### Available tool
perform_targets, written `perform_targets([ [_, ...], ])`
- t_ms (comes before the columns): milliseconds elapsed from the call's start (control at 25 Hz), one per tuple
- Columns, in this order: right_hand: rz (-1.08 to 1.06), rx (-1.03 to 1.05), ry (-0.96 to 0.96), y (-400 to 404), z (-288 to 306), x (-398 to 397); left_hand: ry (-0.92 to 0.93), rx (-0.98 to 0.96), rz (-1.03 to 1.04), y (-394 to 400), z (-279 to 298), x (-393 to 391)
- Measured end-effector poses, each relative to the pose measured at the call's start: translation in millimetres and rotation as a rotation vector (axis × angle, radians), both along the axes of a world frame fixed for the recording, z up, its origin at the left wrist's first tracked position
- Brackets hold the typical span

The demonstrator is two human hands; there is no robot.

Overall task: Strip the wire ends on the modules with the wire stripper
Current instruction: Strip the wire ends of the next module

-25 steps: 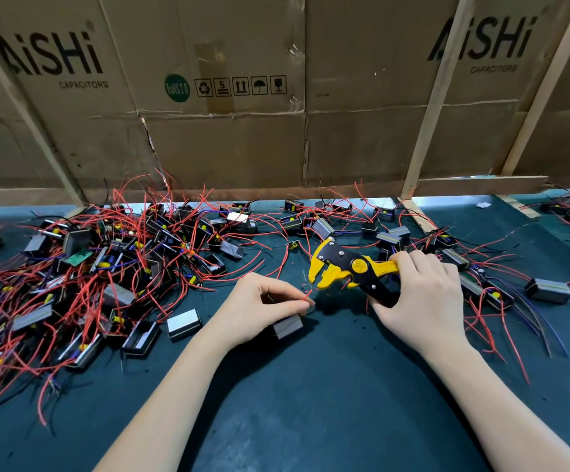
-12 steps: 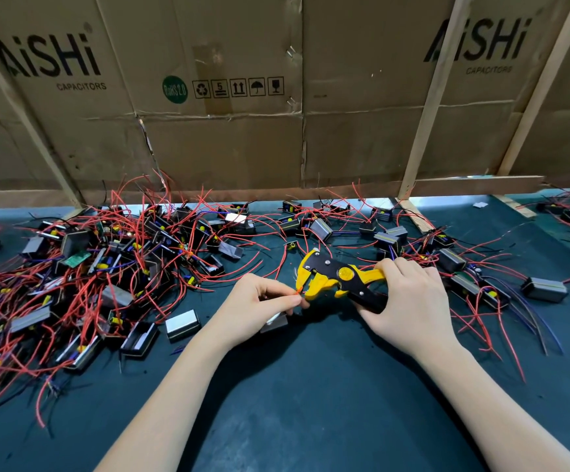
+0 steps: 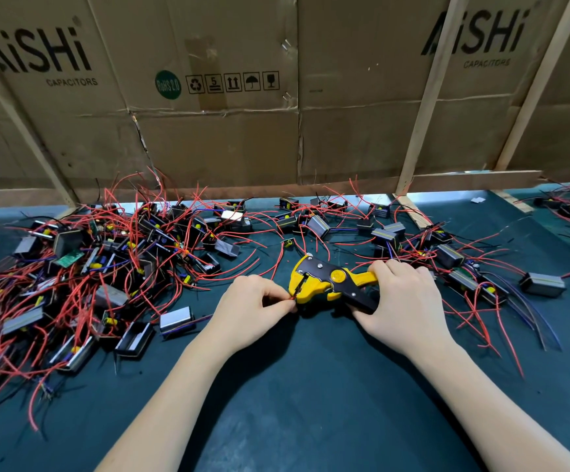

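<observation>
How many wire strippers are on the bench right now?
1: the yellow-and-black wire stripper, gripped by the right hand at bench centre. Others could be buried under the wire pile.

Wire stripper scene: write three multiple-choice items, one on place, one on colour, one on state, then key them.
1. Where does the bigger heap of modules lie?
A. by the left hand
B. by the right hand
C. on the cardboard

2. What colour is the wire end at the stripper's mouth?
A. blue
B. red
C. green

3. How is the wire stripper held?
A. lying untouched
B. gripped by the right hand
C. gripped by both hands

Key: A, the heap spreads left of the left hand; B, the pinched end is red; B, right fingers wrap its handles.
</observation>
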State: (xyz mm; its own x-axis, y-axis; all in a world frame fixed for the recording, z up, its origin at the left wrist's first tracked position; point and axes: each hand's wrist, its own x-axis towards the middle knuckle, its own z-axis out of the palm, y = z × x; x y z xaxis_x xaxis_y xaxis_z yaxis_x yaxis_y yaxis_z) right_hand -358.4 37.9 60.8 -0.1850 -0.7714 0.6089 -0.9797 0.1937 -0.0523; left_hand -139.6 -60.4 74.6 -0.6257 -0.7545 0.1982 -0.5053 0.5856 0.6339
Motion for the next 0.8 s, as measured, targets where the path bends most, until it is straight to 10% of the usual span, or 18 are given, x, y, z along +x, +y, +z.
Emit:
perform_targets([
  [800,-0.038,-0.124,0.048,-1.0,-1.0,0.0,0.117,0.242,-0.004,3.3,4.6,-1.1],
])
